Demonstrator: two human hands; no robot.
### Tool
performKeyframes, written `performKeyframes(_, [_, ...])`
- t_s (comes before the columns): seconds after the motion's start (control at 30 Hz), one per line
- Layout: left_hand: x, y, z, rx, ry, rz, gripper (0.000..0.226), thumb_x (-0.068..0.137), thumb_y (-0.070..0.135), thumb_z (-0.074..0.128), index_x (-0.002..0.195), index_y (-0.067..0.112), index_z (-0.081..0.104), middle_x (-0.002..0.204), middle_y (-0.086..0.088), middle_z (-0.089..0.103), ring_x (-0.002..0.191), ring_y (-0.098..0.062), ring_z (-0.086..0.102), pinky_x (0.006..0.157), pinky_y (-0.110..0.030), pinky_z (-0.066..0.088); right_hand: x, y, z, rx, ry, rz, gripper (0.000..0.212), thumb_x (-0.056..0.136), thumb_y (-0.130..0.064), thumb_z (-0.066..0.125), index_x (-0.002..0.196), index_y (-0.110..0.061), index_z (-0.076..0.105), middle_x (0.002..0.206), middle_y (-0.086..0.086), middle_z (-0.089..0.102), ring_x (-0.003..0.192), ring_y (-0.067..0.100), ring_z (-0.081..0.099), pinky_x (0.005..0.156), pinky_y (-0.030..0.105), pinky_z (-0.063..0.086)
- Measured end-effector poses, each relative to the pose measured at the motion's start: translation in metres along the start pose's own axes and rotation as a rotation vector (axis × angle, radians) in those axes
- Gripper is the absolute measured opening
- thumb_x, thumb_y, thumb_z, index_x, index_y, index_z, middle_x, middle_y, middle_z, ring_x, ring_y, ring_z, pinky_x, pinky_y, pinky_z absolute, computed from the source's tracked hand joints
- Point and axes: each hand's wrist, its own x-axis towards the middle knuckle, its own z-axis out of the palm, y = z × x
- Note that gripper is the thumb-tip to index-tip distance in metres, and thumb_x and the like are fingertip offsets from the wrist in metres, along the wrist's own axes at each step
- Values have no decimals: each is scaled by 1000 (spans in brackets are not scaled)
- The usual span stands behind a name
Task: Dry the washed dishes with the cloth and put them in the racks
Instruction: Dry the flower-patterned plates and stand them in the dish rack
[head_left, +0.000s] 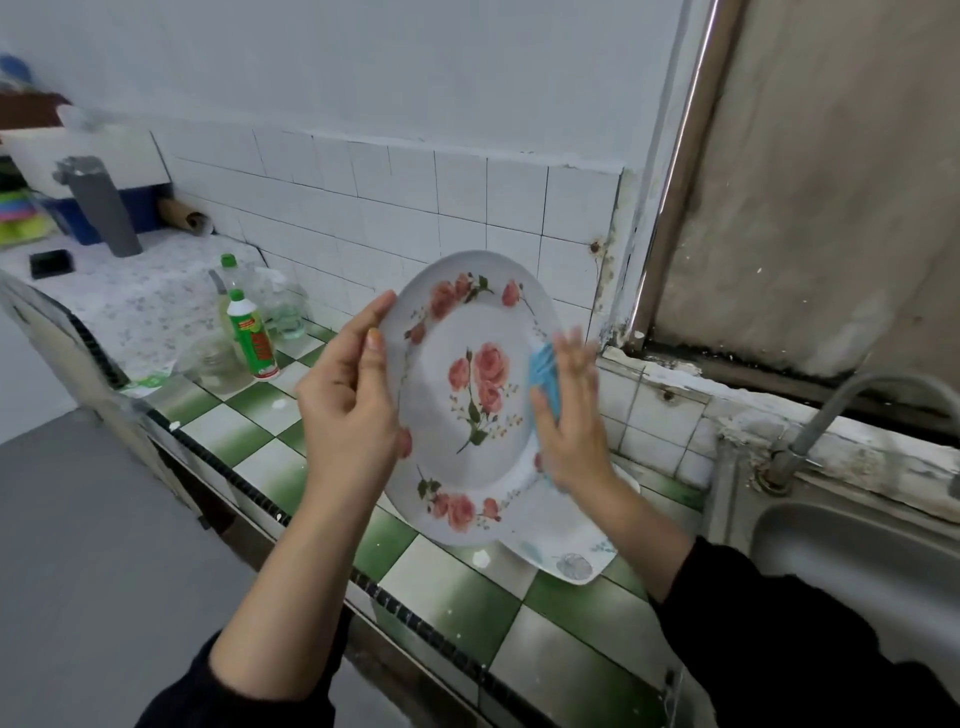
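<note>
Head view, left hand: the left hand (353, 400) is raised in front of the chest, forearm bare below a dark sleeve; its thumb lies on the front of the rim and its fingers curl behind, gripping the plate.
Head view, right hand: the right hand (571, 415) stands with its back to the camera, fingers straight, spread and pointing up, blurred at the tips; it presses the cloth flat against the plate's right rim.
Plate: the rose-patterned plate (467, 322) is held nearly upright in the air above the surface, face toward the camera, between the two hands.
Cloth: the blue cloth (545, 376) is bunched between the right palm and the plate's rim.
Second plate: another white plate (566, 556) lies flat on the surface just below the held one.
Surface: the green-and-white checked tile surface (447, 587) runs from lower right to upper left; on its left part stand a green-capped bottle (253, 338), a clear bottle (283, 306) and a glass jar (213, 364), close together.
Sink: a steel sink (857, 566) sits at the right, with a curved tap (852, 400) behind it.
Room: a white tiled wall (415, 197) backs the surface; a metal window frame (685, 156) rises at the right; a grey floor (78, 519) shows at the left.
</note>
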Motion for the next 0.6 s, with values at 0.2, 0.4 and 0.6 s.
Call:
performKeyframes(0.2, [-13,-11,27,36,-108,-40,32,103,10,43,113,34,62,81,22,71,73,1,65,66,-29,54,59,-82,-14,196,260,-39,61,104,-31,34,156,-11,7,165,7,-2,151,23,-8,123,38,-1])
performKeyframes(0.4, [22,-8,9,-50,12,-12,30,103,7,41,117,25,61,102,13,68,92,4,64,84,-15,50,-34,-98,15,81,-83,-370,63,103,-40,28,154,-10,7,164,4,8,152,20,2,123,47,6])
performKeyframes(0.6, [37,-3,-9,-62,14,4,30,103,10,42,115,28,62,97,30,69,97,5,64,85,-15,51,1,-23,-8,-145,22,-38,65,100,-56,14,154,-28,-9,163,-7,-15,149,11,-18,123,49,0])
